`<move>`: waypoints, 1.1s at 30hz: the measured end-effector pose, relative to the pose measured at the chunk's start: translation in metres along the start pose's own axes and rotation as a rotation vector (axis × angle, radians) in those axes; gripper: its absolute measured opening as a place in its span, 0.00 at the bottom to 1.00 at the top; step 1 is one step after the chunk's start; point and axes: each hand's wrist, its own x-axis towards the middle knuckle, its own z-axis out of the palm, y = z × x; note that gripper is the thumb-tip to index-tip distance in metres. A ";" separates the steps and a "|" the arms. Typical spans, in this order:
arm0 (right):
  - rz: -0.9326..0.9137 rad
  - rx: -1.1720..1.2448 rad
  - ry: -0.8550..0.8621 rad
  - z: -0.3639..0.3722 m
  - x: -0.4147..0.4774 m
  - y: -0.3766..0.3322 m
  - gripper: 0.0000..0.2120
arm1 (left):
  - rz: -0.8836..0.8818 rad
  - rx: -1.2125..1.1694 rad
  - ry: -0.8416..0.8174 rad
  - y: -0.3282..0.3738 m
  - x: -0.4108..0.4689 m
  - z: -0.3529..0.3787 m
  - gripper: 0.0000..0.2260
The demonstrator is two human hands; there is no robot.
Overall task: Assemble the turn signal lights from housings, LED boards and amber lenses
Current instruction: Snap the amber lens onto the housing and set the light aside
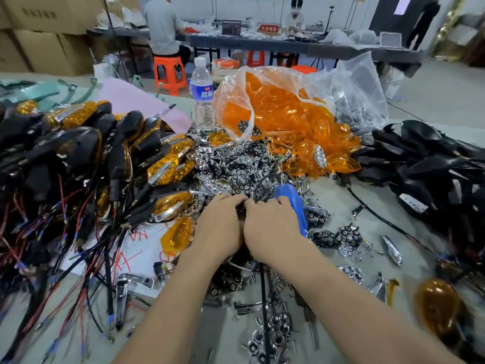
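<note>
Crowding left hand (219, 228) and right hand (273, 229), heaped parts (236, 164) leave bare table (367, 248) rightward.

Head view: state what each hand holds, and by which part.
Left hand and right hand both curl round one small dark part between them; the exact hold is hidden.

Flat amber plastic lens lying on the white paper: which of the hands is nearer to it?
Left. The left hand sits close beside the flat amber plastic lens, just to its right; the right hand is farther right, beyond the left hand.
</note>
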 end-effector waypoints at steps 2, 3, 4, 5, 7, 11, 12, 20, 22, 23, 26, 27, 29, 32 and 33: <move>-0.001 0.055 0.089 -0.001 0.000 0.011 0.16 | 0.023 0.021 0.024 0.000 -0.002 0.006 0.16; 0.026 0.093 0.132 0.000 -0.001 0.018 0.14 | 0.003 0.050 0.040 0.002 -0.002 0.008 0.16; 0.064 0.134 0.169 0.002 -0.003 0.026 0.13 | -0.032 0.080 0.063 0.004 -0.001 0.009 0.16; 0.100 0.172 0.208 0.003 -0.007 0.033 0.11 | -0.067 0.108 0.089 0.007 0.000 0.011 0.16; 0.154 0.228 0.283 0.009 -0.014 0.044 0.06 | -0.116 0.152 0.122 0.012 0.002 0.012 0.16; 0.184 0.174 0.229 0.013 -0.023 0.058 0.16 | -0.148 0.128 0.177 0.026 0.005 0.011 0.16; 0.188 0.122 0.186 0.012 -0.023 0.062 0.16 | -0.139 0.088 0.182 0.031 0.005 0.012 0.16; 0.096 0.128 -0.001 0.008 -0.021 0.092 0.11 | -0.012 0.068 0.132 0.041 0.001 0.031 0.11; 0.173 0.286 0.089 0.011 -0.015 0.097 0.11 | -0.011 0.106 0.181 0.041 0.002 0.033 0.09; 0.210 0.351 0.119 0.011 -0.010 0.099 0.09 | -0.013 0.123 0.204 0.041 0.002 0.034 0.08; 0.182 0.331 0.033 0.011 0.010 0.102 0.07 | -0.039 0.187 0.217 0.038 0.004 0.036 0.13; 0.190 0.309 0.002 0.011 0.018 0.106 0.06 | -0.058 0.201 0.195 0.038 0.005 0.037 0.16; 0.260 0.351 -0.011 0.010 0.037 0.116 0.15 | -0.083 0.178 0.172 0.039 0.005 0.037 0.20; 0.269 0.388 -0.024 0.011 0.063 0.129 0.32 | -0.039 0.108 0.078 0.036 0.006 0.040 0.30; 0.254 0.338 -0.071 0.013 0.070 0.131 0.34 | -0.006 0.113 0.032 0.035 0.006 0.042 0.31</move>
